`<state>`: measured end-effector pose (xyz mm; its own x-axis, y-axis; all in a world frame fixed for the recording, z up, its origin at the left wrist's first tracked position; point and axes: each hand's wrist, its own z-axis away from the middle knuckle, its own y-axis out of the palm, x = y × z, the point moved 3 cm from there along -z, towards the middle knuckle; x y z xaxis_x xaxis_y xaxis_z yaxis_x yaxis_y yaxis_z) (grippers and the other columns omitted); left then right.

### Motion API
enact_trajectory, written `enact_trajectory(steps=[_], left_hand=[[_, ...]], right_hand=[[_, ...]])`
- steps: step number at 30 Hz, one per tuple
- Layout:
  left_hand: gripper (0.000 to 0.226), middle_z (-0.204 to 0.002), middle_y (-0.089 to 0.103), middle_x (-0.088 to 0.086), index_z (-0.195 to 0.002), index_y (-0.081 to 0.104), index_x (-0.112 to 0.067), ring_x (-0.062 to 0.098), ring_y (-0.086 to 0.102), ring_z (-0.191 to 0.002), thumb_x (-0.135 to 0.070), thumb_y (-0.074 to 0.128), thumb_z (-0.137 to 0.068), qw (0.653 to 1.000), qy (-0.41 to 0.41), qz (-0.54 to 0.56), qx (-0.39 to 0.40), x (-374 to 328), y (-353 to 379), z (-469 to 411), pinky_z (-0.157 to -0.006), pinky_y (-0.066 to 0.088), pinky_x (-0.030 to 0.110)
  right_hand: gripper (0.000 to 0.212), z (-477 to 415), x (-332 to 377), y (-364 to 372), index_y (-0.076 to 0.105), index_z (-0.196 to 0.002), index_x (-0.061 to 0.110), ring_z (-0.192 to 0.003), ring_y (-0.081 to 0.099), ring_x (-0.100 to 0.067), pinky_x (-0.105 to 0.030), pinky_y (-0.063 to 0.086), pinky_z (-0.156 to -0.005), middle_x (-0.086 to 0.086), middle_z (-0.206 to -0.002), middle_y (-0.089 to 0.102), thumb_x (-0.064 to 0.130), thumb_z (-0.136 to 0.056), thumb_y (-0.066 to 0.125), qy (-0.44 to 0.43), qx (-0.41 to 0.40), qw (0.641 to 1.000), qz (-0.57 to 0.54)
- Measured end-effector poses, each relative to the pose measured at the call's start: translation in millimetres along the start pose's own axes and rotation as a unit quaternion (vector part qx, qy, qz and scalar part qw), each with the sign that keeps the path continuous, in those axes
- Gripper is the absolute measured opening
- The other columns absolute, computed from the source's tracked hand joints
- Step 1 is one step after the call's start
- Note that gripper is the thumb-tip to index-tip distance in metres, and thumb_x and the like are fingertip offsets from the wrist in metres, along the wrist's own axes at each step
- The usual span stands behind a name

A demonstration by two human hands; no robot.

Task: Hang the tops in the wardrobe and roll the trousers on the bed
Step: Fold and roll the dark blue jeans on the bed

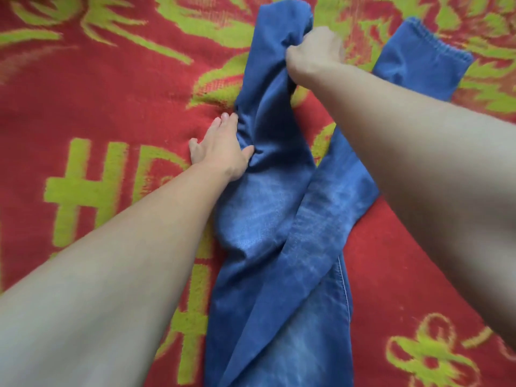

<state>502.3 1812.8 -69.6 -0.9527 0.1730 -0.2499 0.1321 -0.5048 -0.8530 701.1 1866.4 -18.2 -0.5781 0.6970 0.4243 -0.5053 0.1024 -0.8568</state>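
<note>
A pair of blue jeans [279, 247] lies lengthwise on the bed, its two legs crossing near the middle. My right hand [312, 55] grips the upper part of the left-lying leg and lifts it off the blanket. My left hand [220, 146] lies flat with straight fingers against that same leg's left edge, thumb pressing into the denim. The other leg runs to the upper right, and its stitched hem [435, 44] rests flat on the blanket.
A red blanket with yellow-green flower and letter patterns [97, 93] covers the whole bed surface around the jeans. No tops, hangers or wardrobe are in view.
</note>
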Motion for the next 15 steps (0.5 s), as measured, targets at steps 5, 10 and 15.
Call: enact_trajectory(steps=[5,10,15], left_hand=[[0.103,-0.147,0.045,0.006,-0.157,0.011,-0.022,0.02,0.05,-0.128,-0.026,0.077,-0.077,0.938,-0.03,0.325,0.113,0,-47,0,-0.104,0.042,0.033],[0.082,-0.134,0.052,0.005,-0.15,0.03,-0.023,0.012,0.059,-0.095,-0.004,0.062,-0.077,0.899,-0.05,0.433,-0.032,19,-85,26,-0.07,0.047,0.022],[0.084,-0.143,0.046,0.012,-0.151,0.029,-0.017,0.035,0.052,-0.12,-0.005,0.066,-0.077,0.965,-0.032,0.258,-0.042,41,-29,98,-0.099,0.047,0.037]], right_hand=[[0.034,26,3,-62,0.064,-0.106,0.017,-0.078,0.058,-0.02,-0.03,0.046,-0.066,-0.004,-0.087,0.063,0.0,-0.092,0.038,0.008,0.056,0.899,-0.435],[0.023,87,-22,-135,0.055,-0.087,0.006,-0.07,0.044,-0.018,-0.033,0.036,-0.063,-0.008,-0.075,0.049,-0.008,-0.071,0.046,-0.116,0.018,0.822,-0.558],[0.036,202,-132,-81,0.061,-0.117,-0.004,-0.1,0.059,-0.013,-0.03,0.05,-0.087,-0.008,-0.11,0.065,0.0,-0.082,0.067,-0.212,0.136,0.963,-0.097]])
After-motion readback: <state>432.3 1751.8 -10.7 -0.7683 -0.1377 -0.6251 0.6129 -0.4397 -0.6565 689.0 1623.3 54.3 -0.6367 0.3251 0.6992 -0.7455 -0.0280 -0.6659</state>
